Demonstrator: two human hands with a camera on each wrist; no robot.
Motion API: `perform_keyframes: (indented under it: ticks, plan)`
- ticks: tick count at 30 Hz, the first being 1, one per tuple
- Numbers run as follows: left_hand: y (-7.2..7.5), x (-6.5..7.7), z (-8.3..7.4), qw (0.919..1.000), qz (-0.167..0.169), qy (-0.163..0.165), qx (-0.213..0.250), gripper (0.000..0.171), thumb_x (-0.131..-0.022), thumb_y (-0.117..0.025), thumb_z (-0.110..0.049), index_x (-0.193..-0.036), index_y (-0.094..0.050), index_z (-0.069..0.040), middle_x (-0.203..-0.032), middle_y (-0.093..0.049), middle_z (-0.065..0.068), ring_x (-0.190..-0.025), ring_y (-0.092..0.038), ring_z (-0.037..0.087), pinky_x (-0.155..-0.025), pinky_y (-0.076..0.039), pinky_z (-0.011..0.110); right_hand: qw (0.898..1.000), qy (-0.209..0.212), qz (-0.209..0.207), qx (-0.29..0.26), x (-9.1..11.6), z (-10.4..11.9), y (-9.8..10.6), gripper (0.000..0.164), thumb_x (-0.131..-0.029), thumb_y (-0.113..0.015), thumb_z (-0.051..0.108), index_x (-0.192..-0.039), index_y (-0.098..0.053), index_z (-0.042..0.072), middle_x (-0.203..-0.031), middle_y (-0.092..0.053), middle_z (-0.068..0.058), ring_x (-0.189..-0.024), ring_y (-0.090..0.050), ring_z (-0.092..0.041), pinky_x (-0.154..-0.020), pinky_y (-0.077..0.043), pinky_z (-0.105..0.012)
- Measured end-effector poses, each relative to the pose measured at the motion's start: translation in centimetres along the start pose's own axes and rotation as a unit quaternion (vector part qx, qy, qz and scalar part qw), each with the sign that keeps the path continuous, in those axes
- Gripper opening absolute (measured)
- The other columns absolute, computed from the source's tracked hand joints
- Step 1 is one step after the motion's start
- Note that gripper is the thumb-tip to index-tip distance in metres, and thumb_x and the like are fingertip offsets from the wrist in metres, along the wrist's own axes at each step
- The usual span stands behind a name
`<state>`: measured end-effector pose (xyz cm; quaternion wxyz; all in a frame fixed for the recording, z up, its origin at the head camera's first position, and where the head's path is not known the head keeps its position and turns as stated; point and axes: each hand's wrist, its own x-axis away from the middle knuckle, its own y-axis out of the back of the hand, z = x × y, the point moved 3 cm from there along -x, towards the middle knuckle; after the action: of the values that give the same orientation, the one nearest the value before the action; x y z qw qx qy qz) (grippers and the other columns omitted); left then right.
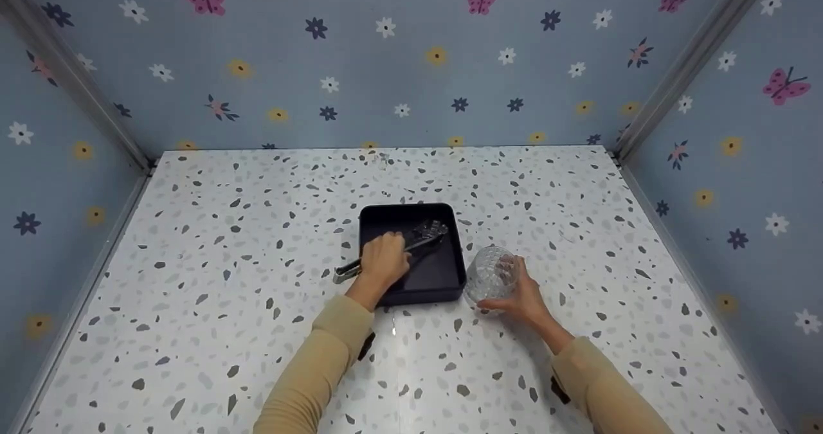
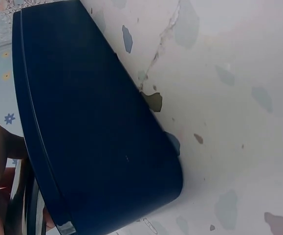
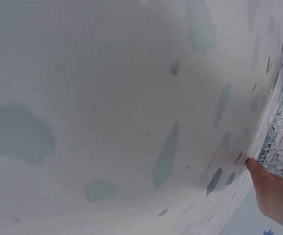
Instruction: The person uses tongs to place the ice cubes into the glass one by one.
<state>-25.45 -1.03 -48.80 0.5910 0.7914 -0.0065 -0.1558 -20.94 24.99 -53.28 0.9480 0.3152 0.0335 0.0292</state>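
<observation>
- Left hand [image 1: 384,260]: fingers curled round the tongs [image 1: 424,244], grasping them midway; the arms are slender, with shiny metal and black parts.
- Right hand [image 1: 524,296]: grasping the clear glass vessel [image 1: 483,273], thumb low on the near side; whether the other fingertips lie inside or behind the wall cannot be told.
- Glass vessel: transparent, round, its wall cut in a faceted relief that scatters light; it is located just beside the tray's right side, contact uncertain.
- Tray [image 1: 434,276]: dark, smooth, square with rounded corners and upright walls; dark blue in the left wrist view.
- Tongs, position: slanting across the tray's left part, handle end projecting beyond the left rim, scalloped dark head within the far right area.
- Tabletop [image 1: 257,292]: white, glossy, terrazzo-patterned with grey chips; broad room extends from tray and vessel to each side.
- Wall panels [image 1: 360,67]: blue, printed with flowers and butterflies, bounding the tabletop's far and lateral edges.
</observation>
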Motion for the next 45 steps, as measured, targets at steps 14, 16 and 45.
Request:
perform_keyframes:
  ticks: [14, 16, 45]
  plan:
    - [0.03, 0.13, -0.38, 0.9999, 0.002, -0.008, -0.01, 0.018, -0.074, -0.068, -0.019, -0.077, -0.063, -0.002, -0.075, -0.062, 0.013, -0.063, -0.059, 0.031, -0.054, -0.047, 0.041, 1.0, -0.013, 0.0, -0.009, 0.13, -0.01, 0.03, 0.093, -0.045, -0.088, 0.027, -0.121, -0.035, 0.012, -0.123, -0.048, -0.019, -0.113, -0.044, -0.032, -0.093, -0.034, -0.044]
    - [0.04, 0.12, -0.39, 0.9999, 0.002, -0.008, -0.008, 0.016, -0.074, -0.068, -0.018, -0.077, -0.064, -0.003, -0.074, -0.062, 0.012, -0.062, -0.059, 0.03, -0.054, -0.047, 0.041, 1.0, -0.014, 0.0, -0.011, 0.12, -0.02, 0.0, 0.093, -0.045, -0.088, 0.027, -0.121, -0.035, 0.012, -0.123, -0.048, -0.019, -0.113, -0.044, -0.032, -0.093, -0.033, -0.044]
    - [0.13, 0.21, -0.37, 0.9995, 0.01, -0.02, -0.021, 0.007, -0.075, -0.065, -0.01, -0.07, -0.066, -0.006, -0.069, -0.063, 0.01, -0.059, -0.06, 0.027, -0.051, -0.047, 0.039, 1.0, -0.007, 0.0, -0.006, -0.01, 0.06, 0.01, 0.095, -0.046, -0.087, 0.028, -0.123, -0.034, 0.01, -0.122, -0.048, -0.019, -0.113, -0.044, -0.031, -0.094, -0.033, -0.042]
